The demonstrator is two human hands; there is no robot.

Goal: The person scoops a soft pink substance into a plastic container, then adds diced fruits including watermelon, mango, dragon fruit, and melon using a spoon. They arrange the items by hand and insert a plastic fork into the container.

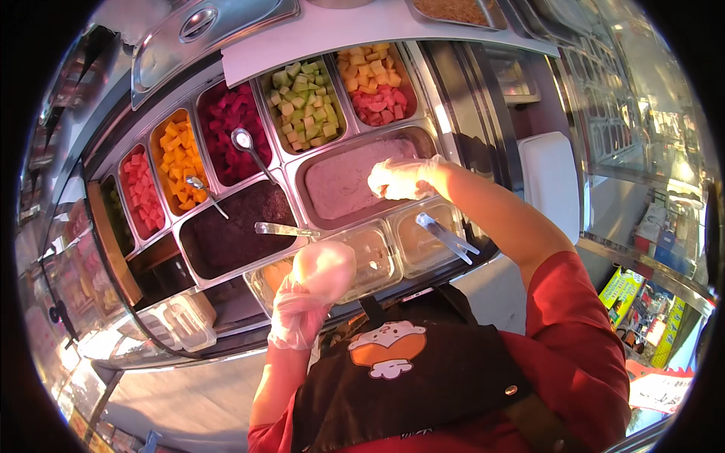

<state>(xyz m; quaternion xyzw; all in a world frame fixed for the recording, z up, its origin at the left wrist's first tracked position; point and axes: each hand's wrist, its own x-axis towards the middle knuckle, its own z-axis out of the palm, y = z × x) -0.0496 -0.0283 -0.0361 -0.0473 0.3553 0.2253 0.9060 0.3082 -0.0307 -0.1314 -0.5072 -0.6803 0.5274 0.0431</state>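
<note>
My right hand (406,178), in a clear plastic glove, reaches over the right part of a metal pan of smooth pale-purple paste (343,181). Its fingers are curled together; what they hold, if anything, is hidden. Lower down, my gloved left hand (296,306) is closed around a pale, rounded thing (326,268) in bright sunlight, too washed out to name. Just above it, a clear-handled utensil (283,229) lies across the edge of a pan of dark purple filling (238,226). Clear tongs (447,235) rest on a lidded container (427,249) to the right.
Metal pans hold green cubes (306,106), orange and pink cubes (374,75), magenta cubes (230,128), yellow-orange cubes (177,155) and pink-red cubes (141,189). Metal spoons (243,140) stick out of two pans. A white board (549,181) stands to the right; a metal lid (198,26) lies at the back.
</note>
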